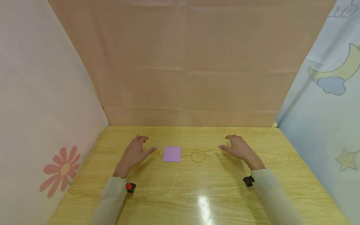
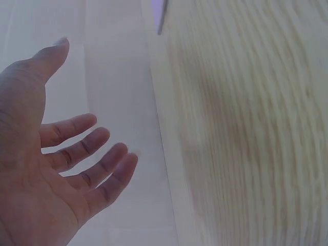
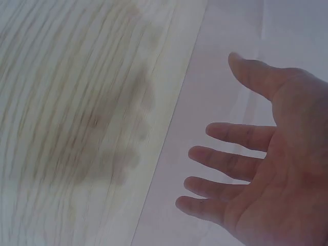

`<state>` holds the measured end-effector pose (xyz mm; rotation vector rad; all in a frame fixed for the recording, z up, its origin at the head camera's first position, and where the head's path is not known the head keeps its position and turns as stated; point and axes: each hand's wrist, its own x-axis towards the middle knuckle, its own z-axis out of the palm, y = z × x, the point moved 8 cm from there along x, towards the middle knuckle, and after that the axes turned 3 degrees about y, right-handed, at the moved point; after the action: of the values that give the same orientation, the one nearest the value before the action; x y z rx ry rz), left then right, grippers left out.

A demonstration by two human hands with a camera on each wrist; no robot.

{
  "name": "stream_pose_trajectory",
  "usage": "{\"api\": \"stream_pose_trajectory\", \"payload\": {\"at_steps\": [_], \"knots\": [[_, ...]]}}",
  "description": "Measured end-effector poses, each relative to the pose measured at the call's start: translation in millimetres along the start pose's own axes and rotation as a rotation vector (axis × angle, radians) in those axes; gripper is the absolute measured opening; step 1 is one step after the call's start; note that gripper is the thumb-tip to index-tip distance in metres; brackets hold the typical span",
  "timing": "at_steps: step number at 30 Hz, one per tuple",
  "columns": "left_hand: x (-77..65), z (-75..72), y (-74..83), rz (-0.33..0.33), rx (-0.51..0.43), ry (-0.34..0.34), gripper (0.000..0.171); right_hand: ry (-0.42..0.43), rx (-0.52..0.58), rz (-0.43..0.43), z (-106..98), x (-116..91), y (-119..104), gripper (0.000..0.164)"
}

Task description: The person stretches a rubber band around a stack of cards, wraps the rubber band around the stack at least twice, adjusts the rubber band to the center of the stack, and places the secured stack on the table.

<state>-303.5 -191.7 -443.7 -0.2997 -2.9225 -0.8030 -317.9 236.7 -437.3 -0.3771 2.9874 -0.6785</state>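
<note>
A flat purple square (image 1: pixel 172 154) with rounded corners lies on the wooden table. Just right of it is a thin yellow ring (image 1: pixel 198 156), which looks like a rubber band. My left hand (image 1: pixel 136 152) hovers above the table to the left of the square, fingers loosely bent and thumb apart, holding nothing. In the left wrist view a corner of the purple square (image 2: pixel 158 15) shows at the top. To the right of the ring is my right hand (image 1: pixel 237 148), also raised and holding nothing. Its fingers are spread in the right wrist view.
The wood-grain table (image 1: pixel 152 200) ends at a tan cloth backdrop (image 1: pixel 182 68). A pale cloth with a pink flower (image 1: pixel 64 169) hangs at the left, and one with a moon (image 1: pixel 341 67) at the right. A thin pale line (image 1: pixel 173 184) runs along the tabletop.
</note>
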Motion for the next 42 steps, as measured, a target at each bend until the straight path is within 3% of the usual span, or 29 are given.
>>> {"api": "stream_pose_trajectory", "payload": {"at_steps": [8, 18, 28, 34, 42], "knots": [[3.4, 12.6, 12.2, 0.011, -0.104, -0.065, 0.073, 0.024, 0.064, -0.028, 8.2, 2.0, -20.8, 0.06], [14.0, 33.5, 27.4, 0.039, -0.095, -0.119, 0.064, 0.014, 0.134, 0.026, 21.3, 4.2, -34.5, 0.049], [20.8, 46.0, 28.7, 0.043, -0.112, -0.143, 0.065, -0.003, 0.178, 0.006, 36.8, 11.1, -48.6, 0.044], [21.3, 54.7, 36.7, 0.117, -0.009, -0.159, 0.071, -0.047, 0.211, 0.023, 50.6, 12.4, -51.5, 0.042], [26.9, 67.0, 51.2, 0.228, 0.084, -0.196, 0.076, -0.014, 0.253, 0.055, 62.2, 21.0, -49.2, 0.037]]}}
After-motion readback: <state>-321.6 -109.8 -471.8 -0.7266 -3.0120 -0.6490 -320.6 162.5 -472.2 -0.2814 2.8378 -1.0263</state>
